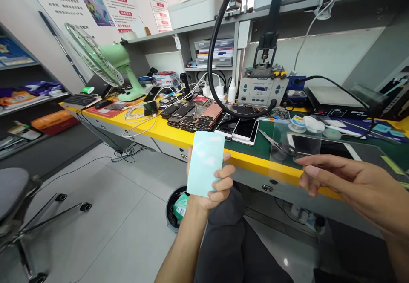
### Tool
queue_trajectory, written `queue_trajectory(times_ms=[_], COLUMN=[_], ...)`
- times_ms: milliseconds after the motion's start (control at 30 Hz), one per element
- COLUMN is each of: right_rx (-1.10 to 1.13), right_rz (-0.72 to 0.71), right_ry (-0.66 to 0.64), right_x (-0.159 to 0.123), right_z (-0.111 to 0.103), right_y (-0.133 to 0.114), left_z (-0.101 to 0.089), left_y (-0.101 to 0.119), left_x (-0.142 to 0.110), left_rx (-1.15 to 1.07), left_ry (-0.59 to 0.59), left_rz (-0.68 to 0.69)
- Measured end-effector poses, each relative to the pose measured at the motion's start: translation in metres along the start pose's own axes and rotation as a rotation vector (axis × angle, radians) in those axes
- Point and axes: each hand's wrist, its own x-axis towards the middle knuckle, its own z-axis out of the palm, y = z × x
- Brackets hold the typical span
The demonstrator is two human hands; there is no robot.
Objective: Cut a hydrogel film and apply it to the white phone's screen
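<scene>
My left hand (220, 185) grips a pale mint, phone-sized slab (206, 163) with rounded corners. It is held upright above my lap, fingers curled round its right edge. Glossy reflections lie on its face, and its other side is hidden. At the right, my right hand (345, 180) pinches a clear plastic film (281, 170) by its lower right part. Through the film, over the bench edge, scissors (273, 140) and part of a white-framed tablet (348, 150) show on the green mat (265, 153).
Stacked phone parts (207, 116) and white phones (246, 131) lie along the yellow-edged bench (252, 161). A black hose (211, 53) arches over them. Behind stands a soldering station (262, 91). A bin (171, 215) is on the floor, a green fan (118, 57) at left.
</scene>
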Motion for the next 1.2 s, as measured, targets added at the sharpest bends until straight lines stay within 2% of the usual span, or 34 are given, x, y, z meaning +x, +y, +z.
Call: queue_trajectory(times_ms=[133,233,533,733,833,1033,1200], right_rx=[0.002,-0.001,0.01,0.014,0.013,0.026,0.051], right_rz=[-0.011,-0.011,-0.009,-0.016,-0.031,0.007,0.011], right_ry=[0.008,0.021,0.015,0.011,-0.009,-0.084,-0.068], right_x=[0.0,0.001,0.003,0.001,-0.001,-0.003,-0.004], right_z=[0.004,0.008,0.01,0.016,0.018,0.011,0.01], right_y=[-0.005,-0.009,-0.007,-0.022,-0.026,-0.011,-0.01], left_z=[0.002,0.005,0.009,0.004,0.0,-0.001,0.0], left_y=[-0.001,-0.002,-0.004,-0.002,-0.001,0.004,0.009], left_x=[0.001,0.0,0.001,-0.001,-0.001,-0.002,0.0], left_rx=[-0.044,-0.038,0.124,0.144,0.145,0.297,0.439], left_ry=[-0.178,-0.242,-0.239,-0.299,-0.373,-0.445,-0.445], left_rz=[-0.033,-0.081,-0.028,-0.016,0.0,0.002,0.01])
